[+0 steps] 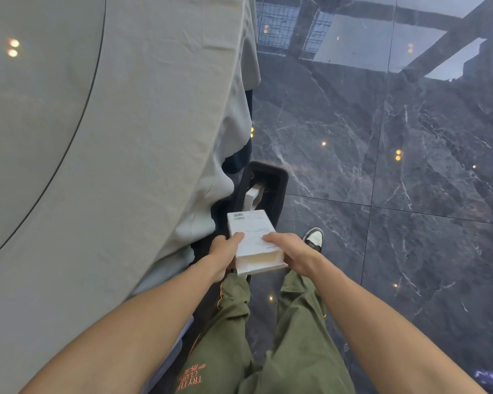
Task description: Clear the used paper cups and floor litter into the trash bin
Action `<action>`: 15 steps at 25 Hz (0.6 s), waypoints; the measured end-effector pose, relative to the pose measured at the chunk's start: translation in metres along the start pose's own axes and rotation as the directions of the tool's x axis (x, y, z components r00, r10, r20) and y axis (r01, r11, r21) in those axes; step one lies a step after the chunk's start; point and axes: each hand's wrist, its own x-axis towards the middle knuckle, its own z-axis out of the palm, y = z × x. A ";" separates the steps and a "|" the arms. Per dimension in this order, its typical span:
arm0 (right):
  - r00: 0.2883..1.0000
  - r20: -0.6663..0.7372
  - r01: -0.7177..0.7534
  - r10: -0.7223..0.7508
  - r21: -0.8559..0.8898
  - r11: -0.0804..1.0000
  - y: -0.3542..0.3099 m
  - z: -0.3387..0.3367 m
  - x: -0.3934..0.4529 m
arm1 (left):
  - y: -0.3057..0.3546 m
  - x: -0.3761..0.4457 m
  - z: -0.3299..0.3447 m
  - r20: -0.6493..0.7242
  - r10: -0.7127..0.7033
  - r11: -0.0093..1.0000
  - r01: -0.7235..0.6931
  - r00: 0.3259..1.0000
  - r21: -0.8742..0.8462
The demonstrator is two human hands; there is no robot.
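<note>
A white cardboard box with printed labels on its top is held level in front of me, at about knee height. My left hand grips its left side and my right hand grips its right side, thumbs on top. Just beyond the box stands a black rectangular trash bin on the floor, its mouth open. A piece of white packaging lies inside the bin. The box's far end overlaps the bin's near rim in view.
A round table with a grey-green cloth fills the left side, its drape hanging next to the bin. Dark marbled floor tiles spread to the right. My legs in green trousers and one shoe show below.
</note>
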 end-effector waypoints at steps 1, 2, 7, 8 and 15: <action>0.997 -0.076 0.005 -0.005 -0.006 1.000 0.002 -0.001 0.005 | -0.002 -0.001 0.001 0.022 -0.016 1.000 0.016 1.000 -0.001; 0.990 -0.138 0.007 -0.009 -0.016 1.000 0.001 -0.002 0.009 | -0.005 0.001 0.001 0.043 -0.020 1.000 0.021 0.999 -0.012; 0.952 -0.288 0.051 -0.108 -0.200 0.978 -0.021 -0.006 0.019 | -0.009 0.001 0.005 0.054 0.003 0.999 -0.006 0.999 0.041; 0.943 -0.300 0.069 -0.144 -0.248 0.966 -0.027 -0.005 0.021 | -0.009 0.002 0.007 0.059 0.014 0.999 -0.016 0.998 0.042; 0.911 -0.324 0.114 -0.256 -0.399 0.910 -0.056 0.001 0.028 | 0.006 0.007 0.005 0.033 0.107 0.987 -0.111 0.994 0.118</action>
